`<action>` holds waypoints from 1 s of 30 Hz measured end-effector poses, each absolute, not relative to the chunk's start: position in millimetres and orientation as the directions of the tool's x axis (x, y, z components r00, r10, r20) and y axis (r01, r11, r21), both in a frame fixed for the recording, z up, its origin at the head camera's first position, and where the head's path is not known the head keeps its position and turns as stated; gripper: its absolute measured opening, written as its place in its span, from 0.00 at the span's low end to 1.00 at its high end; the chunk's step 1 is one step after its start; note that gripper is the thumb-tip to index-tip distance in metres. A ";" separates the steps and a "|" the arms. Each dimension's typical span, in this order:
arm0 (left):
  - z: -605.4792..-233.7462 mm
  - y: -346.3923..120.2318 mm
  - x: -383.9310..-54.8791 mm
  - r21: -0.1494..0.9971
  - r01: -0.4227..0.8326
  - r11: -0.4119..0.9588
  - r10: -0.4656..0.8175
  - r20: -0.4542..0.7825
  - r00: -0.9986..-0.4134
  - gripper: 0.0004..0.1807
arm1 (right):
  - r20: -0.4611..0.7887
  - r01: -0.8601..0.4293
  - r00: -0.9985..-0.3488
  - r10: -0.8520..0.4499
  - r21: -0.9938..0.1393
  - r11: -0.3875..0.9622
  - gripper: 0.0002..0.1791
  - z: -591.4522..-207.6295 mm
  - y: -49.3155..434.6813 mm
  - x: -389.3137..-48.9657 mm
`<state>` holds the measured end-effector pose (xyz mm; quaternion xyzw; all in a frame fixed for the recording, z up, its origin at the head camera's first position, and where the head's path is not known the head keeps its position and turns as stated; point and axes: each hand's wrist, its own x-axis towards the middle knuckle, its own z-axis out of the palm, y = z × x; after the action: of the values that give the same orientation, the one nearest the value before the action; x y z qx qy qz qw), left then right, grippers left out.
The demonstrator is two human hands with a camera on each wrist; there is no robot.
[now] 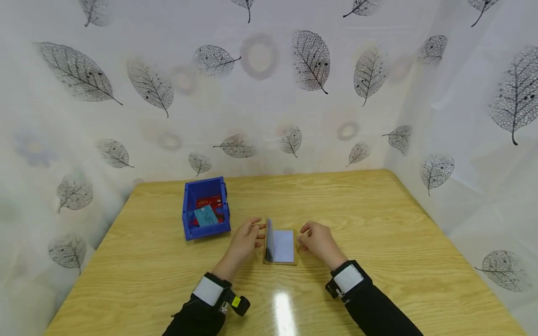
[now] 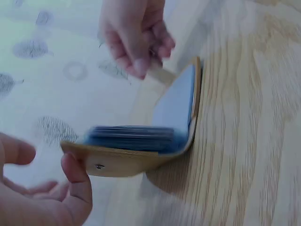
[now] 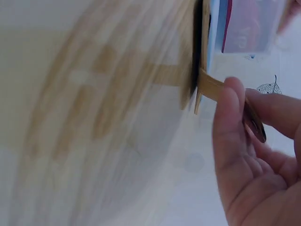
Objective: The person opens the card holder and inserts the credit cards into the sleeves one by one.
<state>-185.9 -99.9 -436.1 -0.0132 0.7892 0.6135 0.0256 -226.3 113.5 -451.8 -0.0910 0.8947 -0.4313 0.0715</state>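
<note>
A tan card holder (image 1: 295,249) lies spread like a book on the table, with a stack of clear sleeves (image 2: 136,137) raised on its left side. The left cover (image 2: 113,162) stands up from the tabletop and bears a metal snap. Beside that cover is my left hand (image 1: 245,237), a fingertip against its edge and the other fingers loosely spread. On the other side, my right hand (image 1: 318,241) pinches the holder's closing strap (image 3: 210,86) between thumb and fingers. A card with white lettering (image 3: 249,28) shows through a sleeve in the right wrist view.
A blue plastic bin (image 1: 206,229) stands left of the card holder, with a light-blue card (image 1: 206,215) and red cards (image 1: 212,201) inside. The wooden table (image 1: 361,205) meets a leaf-patterned curtain (image 1: 269,107) at the back.
</note>
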 end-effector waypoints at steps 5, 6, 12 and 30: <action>-445.7 -74.8 -188.1 0.626 0.223 0.747 0.260 0.033 -0.965 0.21 | 0.017 -0.124 -0.983 -0.181 -0.790 0.600 0.03 -450.0 108.6 -226.6; -447.4 -71.9 -188.9 0.536 0.257 0.804 0.283 0.036 -0.958 0.24 | 0.025 -0.134 -0.982 -0.186 -0.788 0.601 0.03 -449.5 107.6 -226.9; -454.0 -66.7 -194.2 0.446 0.190 0.874 0.213 0.000 -0.977 0.37 | 0.037 -0.180 -0.971 -0.235 -0.760 0.624 0.04 -449.9 101.9 -228.1; -458.7 -72.4 -200.5 0.466 0.248 0.849 0.270 0.021 -0.963 0.39 | 0.214 -0.579 -0.812 -0.543 -0.174 0.797 0.09 -445.1 64.2 -216.4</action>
<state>-200.5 -72.4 -458.7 0.1346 0.9613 0.2392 0.0227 -216.4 64.2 -445.1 -0.2971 0.9446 -0.1161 -0.0769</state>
